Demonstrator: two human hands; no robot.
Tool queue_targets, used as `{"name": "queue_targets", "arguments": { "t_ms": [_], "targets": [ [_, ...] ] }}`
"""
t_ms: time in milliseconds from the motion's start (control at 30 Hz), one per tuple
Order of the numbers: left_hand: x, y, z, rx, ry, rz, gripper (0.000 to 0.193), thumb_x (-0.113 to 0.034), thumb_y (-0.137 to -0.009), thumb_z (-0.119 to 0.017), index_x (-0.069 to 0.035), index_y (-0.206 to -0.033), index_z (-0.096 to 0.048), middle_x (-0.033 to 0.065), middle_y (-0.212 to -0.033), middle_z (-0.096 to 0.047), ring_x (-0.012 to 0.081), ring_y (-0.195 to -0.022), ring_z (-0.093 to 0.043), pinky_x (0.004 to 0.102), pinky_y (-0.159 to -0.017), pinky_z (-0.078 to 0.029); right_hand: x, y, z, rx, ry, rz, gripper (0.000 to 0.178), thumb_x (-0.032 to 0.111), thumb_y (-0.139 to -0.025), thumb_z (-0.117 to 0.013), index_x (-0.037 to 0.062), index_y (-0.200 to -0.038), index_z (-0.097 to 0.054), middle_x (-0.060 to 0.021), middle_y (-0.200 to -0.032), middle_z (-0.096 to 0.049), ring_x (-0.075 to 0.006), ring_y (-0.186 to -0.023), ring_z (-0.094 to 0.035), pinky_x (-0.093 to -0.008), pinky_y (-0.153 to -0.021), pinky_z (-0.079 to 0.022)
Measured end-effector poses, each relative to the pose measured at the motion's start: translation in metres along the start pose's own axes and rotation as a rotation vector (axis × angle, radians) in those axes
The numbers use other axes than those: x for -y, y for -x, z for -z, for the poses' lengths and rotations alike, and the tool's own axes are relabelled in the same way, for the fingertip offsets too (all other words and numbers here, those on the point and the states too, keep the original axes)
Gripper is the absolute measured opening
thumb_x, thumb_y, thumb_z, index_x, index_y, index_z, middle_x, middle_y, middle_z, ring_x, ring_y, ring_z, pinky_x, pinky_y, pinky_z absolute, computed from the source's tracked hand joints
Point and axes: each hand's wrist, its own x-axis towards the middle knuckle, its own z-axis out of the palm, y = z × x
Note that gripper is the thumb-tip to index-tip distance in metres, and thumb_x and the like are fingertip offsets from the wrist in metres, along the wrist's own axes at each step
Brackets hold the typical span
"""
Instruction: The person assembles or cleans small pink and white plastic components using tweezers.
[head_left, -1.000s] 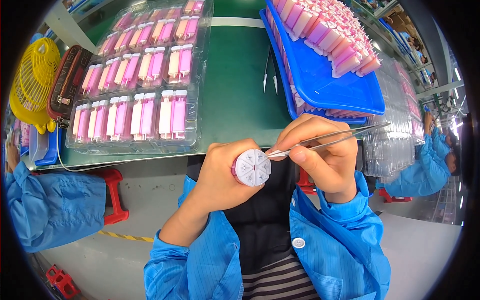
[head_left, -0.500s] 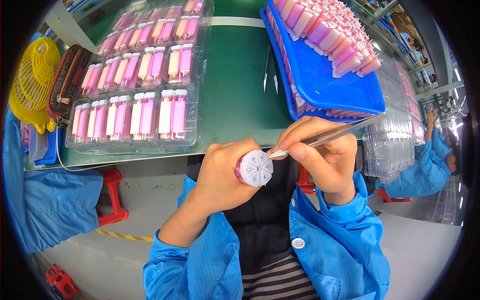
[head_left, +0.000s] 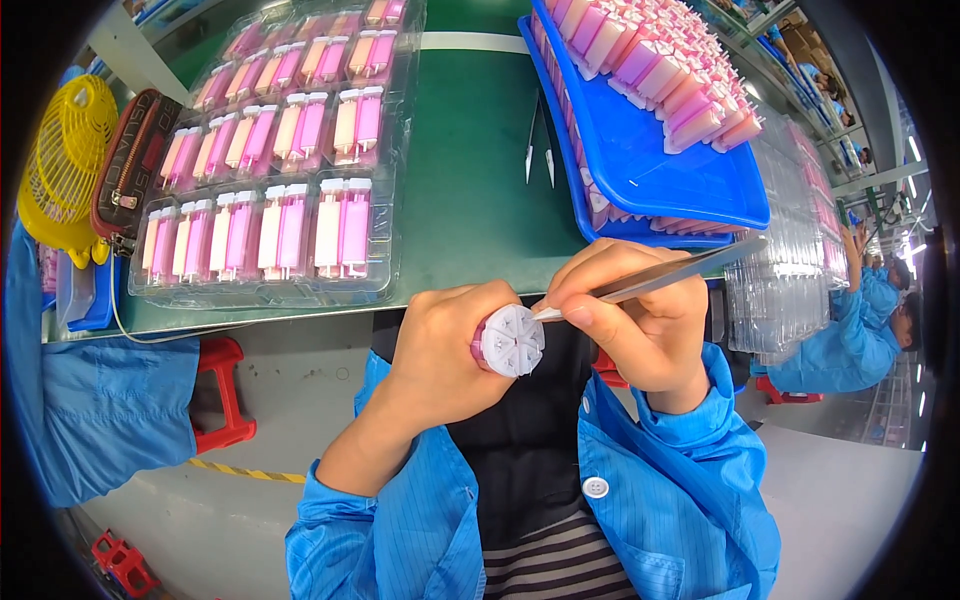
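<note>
My left hand (head_left: 440,340) is wrapped round a bundle of pink containers (head_left: 513,341). Their white wedge-shaped ends face up and together form a disc with small openings. In my right hand (head_left: 640,320) a pair of metal tweezers (head_left: 690,268) is pinched between thumb and fingers. Its tips meet the right edge of the white disc; whether they grip anything there is too small to tell. Both hands are in front of my body, just off the table's near edge.
Clear trays (head_left: 385,270) of pink and cream containers lie on the green table (head_left: 465,200) at left. On its right, stacked blue bins (head_left: 690,190) hold more containers. A second pair of tweezers (head_left: 530,160) lies between them. A yellow fan (head_left: 75,140) and a pouch (head_left: 130,165) stand far left.
The white disc has turned and tilted slightly in my left hand. My right hand with the tweezers has shifted a little downward, tips still at the disc's edge.
</note>
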Motion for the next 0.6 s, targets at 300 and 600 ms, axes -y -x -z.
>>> {"name": "queue_targets", "arguments": {
  "t_ms": [300,600],
  "targets": [
    [0.001,0.001,-0.001,0.008,0.076,0.023,0.019,-0.004,-0.065,-0.075,-0.004,-0.075,-0.058,0.0112,-0.064,-0.059,0.029,-0.056,-0.06,0.0346,-0.05,-0.046,-0.001,-0.004,-0.005,-0.009,-0.017,0.075,0.002,-0.002,-0.082,-0.067,-0.0035,-0.083,-0.067,-0.0108,-0.076,-0.065,-0.0209,-0.065,-0.06,-0.0295,-0.055,-0.045],
    [0.006,0.0,-0.011,-0.281,-0.069,-0.152,0.022,-0.001,-0.061,-0.076,-0.005,-0.073,-0.058,0.0089,-0.064,-0.057,0.0272,-0.055,-0.058,0.0335,-0.05,-0.044,-0.012,0.021,-0.02,-0.231,-0.393,0.012,0.015,0.006,-0.095,-0.056,-0.0069,-0.101,-0.061,-0.017,-0.095,-0.065,-0.0189,-0.088,-0.063,-0.0294,-0.077,-0.05]
  ]
}}
